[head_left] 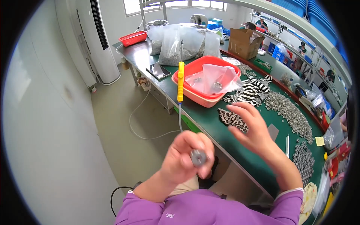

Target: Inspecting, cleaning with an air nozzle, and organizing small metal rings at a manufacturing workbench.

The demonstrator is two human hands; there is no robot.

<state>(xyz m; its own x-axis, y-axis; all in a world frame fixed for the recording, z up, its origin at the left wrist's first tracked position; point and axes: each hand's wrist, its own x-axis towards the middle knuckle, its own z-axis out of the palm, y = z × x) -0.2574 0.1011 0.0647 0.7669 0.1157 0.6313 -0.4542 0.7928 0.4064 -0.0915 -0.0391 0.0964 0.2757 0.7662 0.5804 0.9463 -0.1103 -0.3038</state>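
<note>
Between the fingertips of my left hand (180, 157) is a small round metal part (198, 158), its flat end with a central hole or pin turned up. This hand is in front of the table edge, above my lap. My right hand (252, 125) is raised with its fingers spread and holds nothing. Beneath its fingers a leopard-print cloth (231, 119) lies on the green table (210, 123). Farther off, a clear plastic bag (225, 75) with a few metal parts lies in a red basin (195, 66). A yellow air blow gun (180, 84) hangs nozzle up beside the basin.
Piles of small metal pieces (288, 112) and round metal parts (303, 161) cover the right side, near a slim white tool (287, 146). A striped cloth (252, 90), a phone (158, 71), filled plastic bags (180, 43) and a cardboard box (243, 43) stand farther back.
</note>
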